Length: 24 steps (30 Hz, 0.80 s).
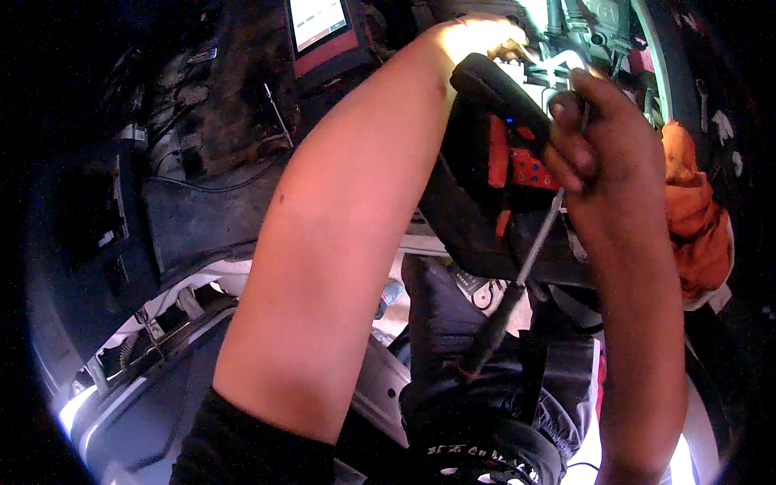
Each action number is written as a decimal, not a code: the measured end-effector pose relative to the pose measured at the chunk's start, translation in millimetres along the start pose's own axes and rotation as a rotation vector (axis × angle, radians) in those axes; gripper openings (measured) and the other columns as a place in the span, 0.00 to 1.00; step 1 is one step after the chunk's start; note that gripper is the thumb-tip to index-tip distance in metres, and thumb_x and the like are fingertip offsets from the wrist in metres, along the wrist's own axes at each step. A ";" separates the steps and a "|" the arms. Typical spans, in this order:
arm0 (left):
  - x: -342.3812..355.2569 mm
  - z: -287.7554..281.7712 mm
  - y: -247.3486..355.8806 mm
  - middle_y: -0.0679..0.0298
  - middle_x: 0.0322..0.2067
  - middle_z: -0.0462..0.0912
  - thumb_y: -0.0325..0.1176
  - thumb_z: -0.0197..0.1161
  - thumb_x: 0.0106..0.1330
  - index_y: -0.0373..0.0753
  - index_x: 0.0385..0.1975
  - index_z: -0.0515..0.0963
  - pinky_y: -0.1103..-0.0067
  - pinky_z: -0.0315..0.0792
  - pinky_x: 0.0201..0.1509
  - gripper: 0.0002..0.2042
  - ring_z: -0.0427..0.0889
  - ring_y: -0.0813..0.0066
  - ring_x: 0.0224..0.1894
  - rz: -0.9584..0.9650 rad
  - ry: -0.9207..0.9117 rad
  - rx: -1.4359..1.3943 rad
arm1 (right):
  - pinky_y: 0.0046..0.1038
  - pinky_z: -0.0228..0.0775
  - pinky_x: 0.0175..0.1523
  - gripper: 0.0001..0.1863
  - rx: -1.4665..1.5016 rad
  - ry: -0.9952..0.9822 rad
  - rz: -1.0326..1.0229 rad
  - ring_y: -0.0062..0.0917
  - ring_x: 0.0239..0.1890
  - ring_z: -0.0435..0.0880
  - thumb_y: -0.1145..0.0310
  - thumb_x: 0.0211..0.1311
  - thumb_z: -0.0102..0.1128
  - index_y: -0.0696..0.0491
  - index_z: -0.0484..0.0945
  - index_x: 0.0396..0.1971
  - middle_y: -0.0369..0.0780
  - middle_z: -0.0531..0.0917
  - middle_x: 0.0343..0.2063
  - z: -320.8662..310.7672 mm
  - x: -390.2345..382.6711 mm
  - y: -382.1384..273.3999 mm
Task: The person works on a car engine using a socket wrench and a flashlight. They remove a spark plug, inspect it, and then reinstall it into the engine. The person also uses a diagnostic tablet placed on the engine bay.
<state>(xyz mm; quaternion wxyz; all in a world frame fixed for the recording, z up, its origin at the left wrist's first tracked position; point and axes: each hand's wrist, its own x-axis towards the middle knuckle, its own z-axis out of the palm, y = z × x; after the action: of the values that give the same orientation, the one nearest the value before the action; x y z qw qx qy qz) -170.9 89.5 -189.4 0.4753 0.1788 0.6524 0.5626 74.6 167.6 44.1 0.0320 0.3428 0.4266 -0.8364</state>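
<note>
My left arm reaches up to the top middle, where my left hand [485,36] is under bright light. Its fingers are bent at the pale wires [558,61]; whatever they pinch is washed out by glare. My right hand [594,133] is closed around a black hand-held work light [505,93] with a small blue indicator. The same hand also grips a screwdriver-like tool by its thin metal shaft [540,238], and the tool's dark handle [495,331] hangs down toward my lap. Beneath the light lies a red and black object [529,170] with coloured dots.
A tablet-like device [319,24] with a lit screen and red edging stands at upper left. Orange cloth [695,218] lies right of my right forearm. A thin metal rod [277,113] rests on the dark surface left of my left arm. Vehicle panels [153,396] border the lower left.
</note>
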 end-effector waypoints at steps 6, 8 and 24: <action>4.9 -11.3 2.8 0.68 0.33 0.85 0.45 0.59 0.67 0.43 0.44 0.83 0.78 0.70 0.36 0.15 0.77 0.77 0.33 -0.056 -0.146 0.199 | 0.18 0.50 0.12 0.09 0.094 -0.056 0.071 0.13 0.10 0.60 0.64 0.71 0.50 0.52 0.69 0.31 0.34 0.74 0.20 -32.4 -19.7 -12.4; -1.6 -8.4 9.0 0.68 0.36 0.86 0.45 0.59 0.67 0.43 0.43 0.83 0.79 0.69 0.35 0.15 0.76 0.78 0.33 -0.121 -0.155 0.084 | 0.17 0.49 0.09 0.12 0.145 -0.111 0.073 0.12 0.07 0.59 0.62 0.73 0.49 0.52 0.68 0.30 0.34 0.72 0.20 -38.1 -24.1 -12.4; -15.4 2.2 21.4 0.72 0.45 0.86 0.48 0.58 0.67 0.44 0.48 0.82 0.84 0.64 0.32 0.17 0.76 0.85 0.37 -0.257 -0.128 0.141 | 0.16 0.50 0.05 0.14 0.218 -0.006 0.075 0.13 0.05 0.58 0.64 0.78 0.39 0.54 0.69 0.52 0.33 0.69 0.17 -53.5 -54.2 -21.2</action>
<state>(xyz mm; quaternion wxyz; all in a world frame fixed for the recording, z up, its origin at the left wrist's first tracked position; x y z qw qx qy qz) -168.1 85.4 -163.4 0.5702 0.1624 0.6760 0.4376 137.8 207.5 69.9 0.0268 0.3576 0.3198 -0.8770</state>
